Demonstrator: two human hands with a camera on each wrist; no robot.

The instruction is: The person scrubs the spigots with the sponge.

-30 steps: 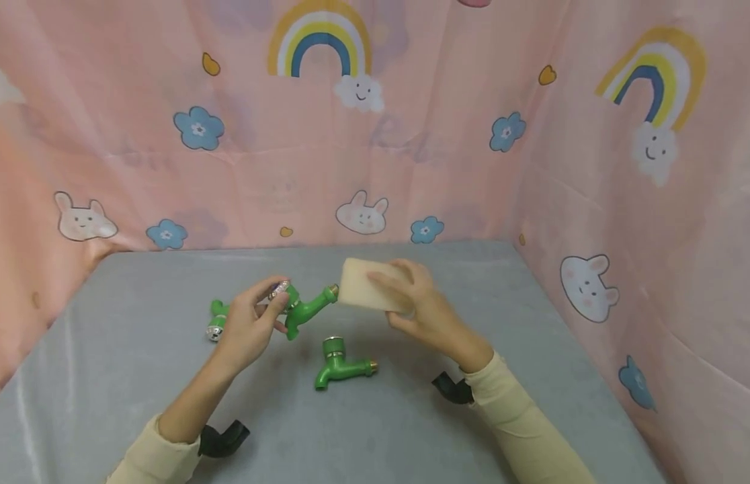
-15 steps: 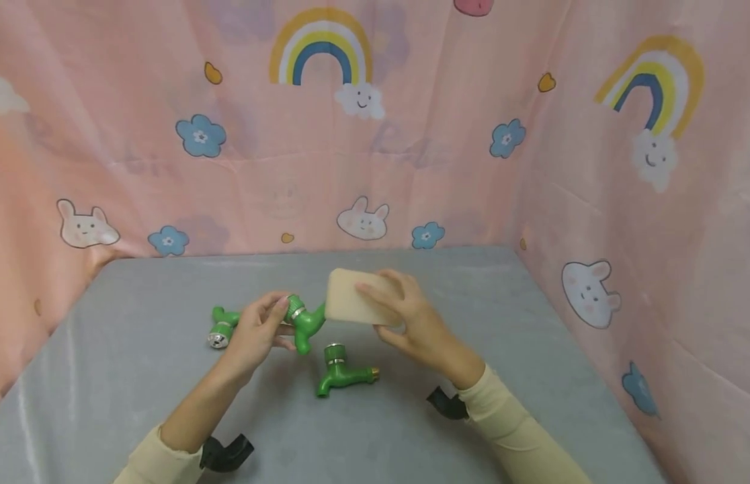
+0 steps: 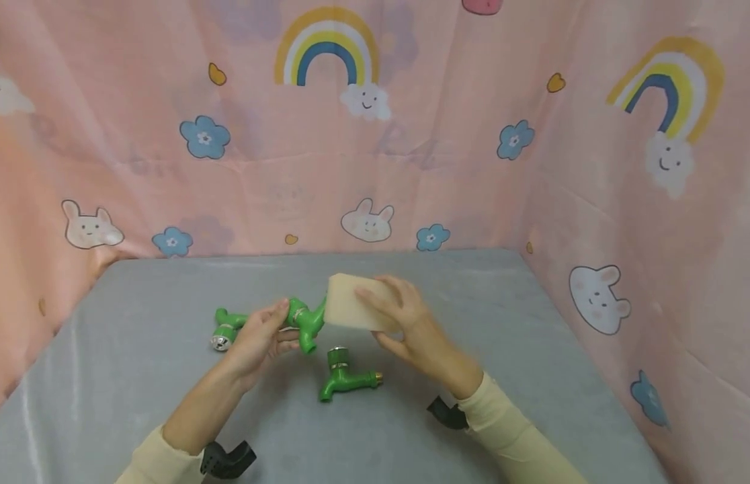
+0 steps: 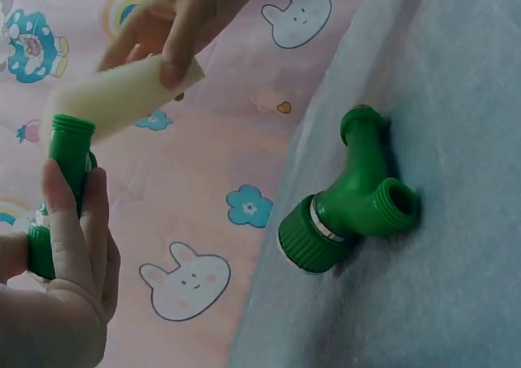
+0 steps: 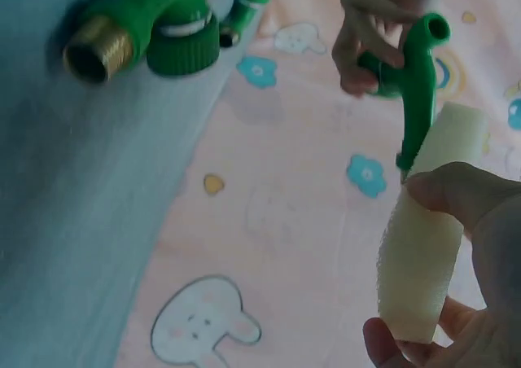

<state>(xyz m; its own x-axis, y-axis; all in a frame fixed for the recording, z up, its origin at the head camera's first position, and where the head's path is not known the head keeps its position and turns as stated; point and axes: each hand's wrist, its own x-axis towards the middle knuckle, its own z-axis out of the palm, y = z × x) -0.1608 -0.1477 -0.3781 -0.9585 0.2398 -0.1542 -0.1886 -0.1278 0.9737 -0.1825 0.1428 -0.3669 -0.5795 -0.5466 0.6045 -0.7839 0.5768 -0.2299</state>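
Note:
A green plastic tap is held above the table by my left hand, thumb and fingers around its knob end. My right hand grips a cream sponge, thumb on one side and fingers on the other. The sponge covers the tap's threaded inlet end in the head view. In the right wrist view the sponge bends and lies against the tap. A second green tap with a brass thread lies on the table below, and a third lies left, partly behind my left hand.
A grey cloth covers the table. Pink printed curtains stand at the back and sides. Black curved pieces stick out from both sleeves near the wrists.
The sponge has moved left and slightly down over the held tap's brass end, hiding it. My left hand has turned the tap, and its silver cap no longer shows in the head view.

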